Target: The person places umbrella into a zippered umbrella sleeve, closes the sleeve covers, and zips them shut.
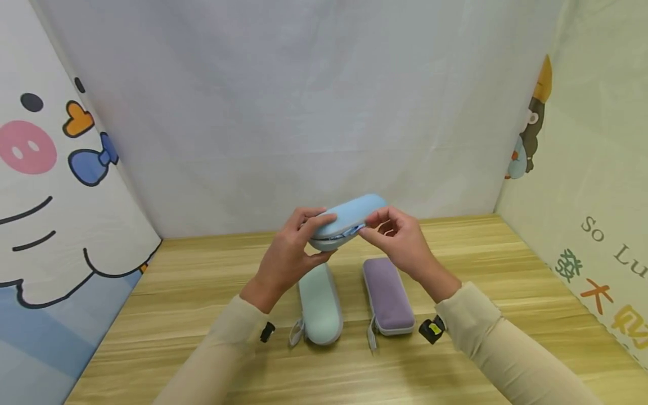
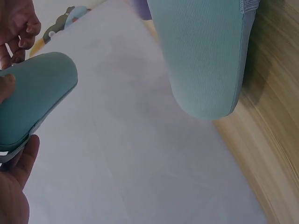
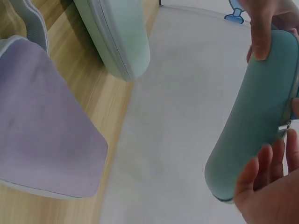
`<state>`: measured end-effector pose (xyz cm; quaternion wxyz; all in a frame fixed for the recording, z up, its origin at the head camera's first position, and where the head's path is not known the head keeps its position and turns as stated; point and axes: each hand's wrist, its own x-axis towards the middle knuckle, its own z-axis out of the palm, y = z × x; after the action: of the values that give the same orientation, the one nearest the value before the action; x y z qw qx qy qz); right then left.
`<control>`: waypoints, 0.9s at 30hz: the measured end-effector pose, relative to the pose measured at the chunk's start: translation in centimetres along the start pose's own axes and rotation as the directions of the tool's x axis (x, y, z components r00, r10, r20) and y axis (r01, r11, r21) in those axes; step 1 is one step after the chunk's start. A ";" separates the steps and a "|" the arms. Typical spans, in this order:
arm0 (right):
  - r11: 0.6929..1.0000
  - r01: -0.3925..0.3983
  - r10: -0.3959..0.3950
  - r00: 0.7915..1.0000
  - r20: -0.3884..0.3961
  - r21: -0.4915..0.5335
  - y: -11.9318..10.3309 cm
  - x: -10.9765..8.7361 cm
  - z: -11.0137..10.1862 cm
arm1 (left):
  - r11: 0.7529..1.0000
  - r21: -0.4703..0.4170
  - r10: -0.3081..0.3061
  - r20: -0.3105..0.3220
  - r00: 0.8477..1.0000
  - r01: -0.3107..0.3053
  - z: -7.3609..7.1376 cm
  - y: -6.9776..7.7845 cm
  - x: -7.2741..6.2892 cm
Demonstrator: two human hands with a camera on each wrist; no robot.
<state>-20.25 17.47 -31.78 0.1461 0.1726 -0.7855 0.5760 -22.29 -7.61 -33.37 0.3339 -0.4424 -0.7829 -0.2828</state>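
Note:
A light blue zip case [image 1: 354, 211] is lifted above the table, tilted with its right end higher. My left hand [image 1: 286, 256] grips its left end, fingers over the lid and thumb underneath. At the front side, the thumb and index finger of my right hand [image 1: 402, 242] pinch the zipper's blue pull tab [image 1: 354, 229]. A dark gap shows along the seam towards the left end. The right wrist view shows the metal zipper slider [image 3: 284, 126] beside the right fingers. Beneath the hands lie a mint green zip case [image 1: 321, 306] and a purple zip case [image 1: 388, 292].
Both lower cases rest lengthwise on the wood-grain table [image 1: 202, 292], their wrist loops towards me. A pale grey cloth [image 1: 304, 112] hangs behind the table. Printed cartoon panels stand at left and right.

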 end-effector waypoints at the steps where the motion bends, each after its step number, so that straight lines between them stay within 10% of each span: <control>1: 1.000 -0.006 0.006 1.000 -0.004 -0.012 0.0 0.0 0.0 | 1.000 -0.004 0.008 0.006 1.000 -0.008 -0.1 0.0 0.0; 12: 0.965 -0.254 0.252 0.967 0.033 0.068 -1.3 0.2 0.4 | 0.995 0.038 0.091 0.053 0.994 -0.093 0.0 0.7 0.1; 27: 0.913 -0.210 0.222 0.975 0.006 0.350 -1.0 -0.1 0.4 | 0.998 0.048 0.031 -0.060 0.998 -0.028 0.0 1.1 0.6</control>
<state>-19.79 16.81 -31.11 0.0622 0.0980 -0.6828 0.7214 -21.55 -6.76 -32.74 0.3720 -0.4371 -0.7722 -0.2723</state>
